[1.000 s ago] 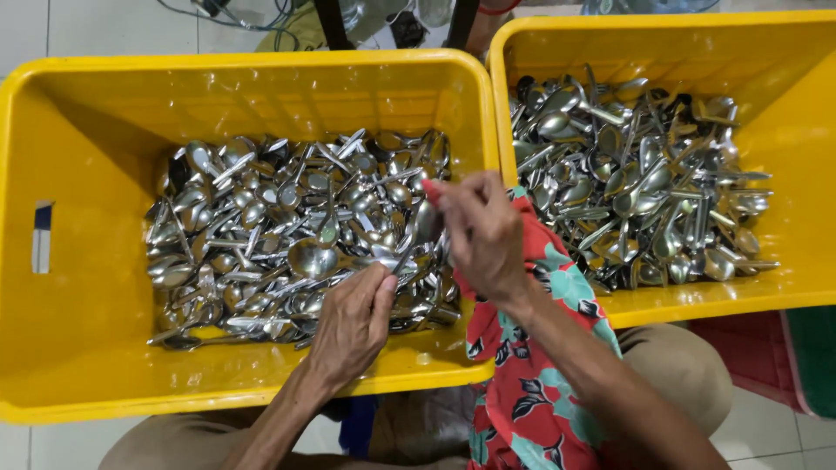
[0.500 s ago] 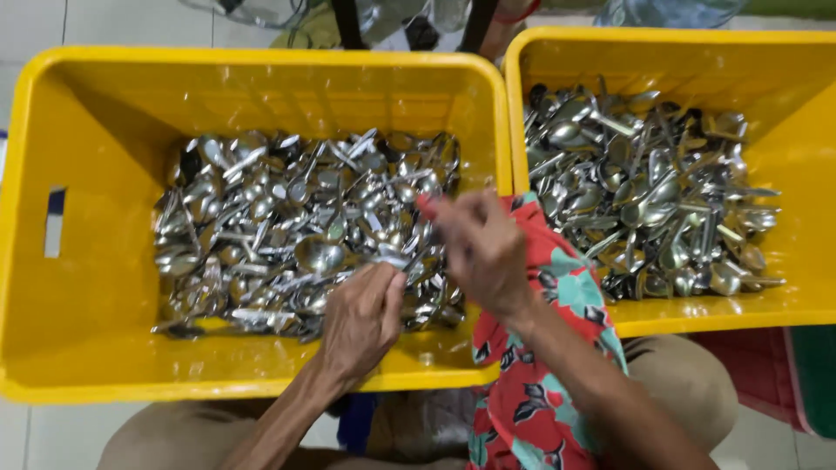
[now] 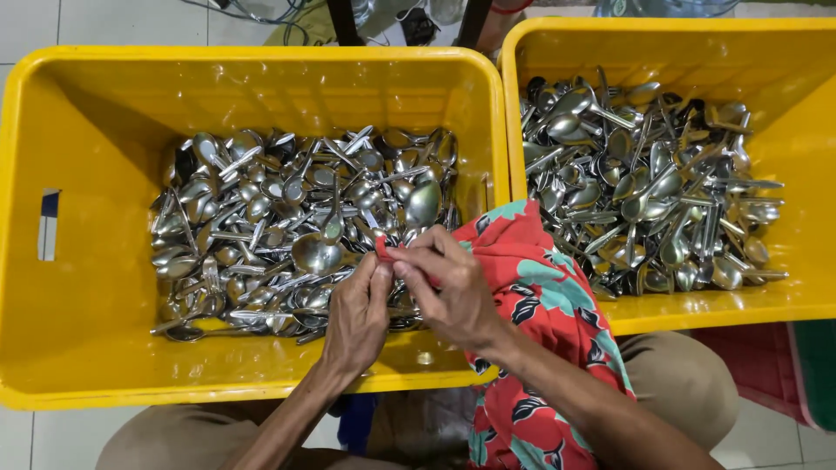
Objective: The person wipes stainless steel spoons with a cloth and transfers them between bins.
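Two crates stand side by side, left crate (image 3: 52,348) touching right crate (image 3: 810,296); spoons (image 3: 296,218) fill the left one's middle; more spoons (image 3: 644,191) lie in the right; both hands (image 3: 409,296) meet over the left crate's near edge; a cloth (image 3: 531,305) drapes its near right corner.

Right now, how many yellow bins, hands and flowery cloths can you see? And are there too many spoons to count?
Yellow bins: 2, the left bin and the right bin
Hands: 2, the left hand and the right hand
Flowery cloth: 1
Total: 5
Spoons: too many, piled and overlapping in both bins.
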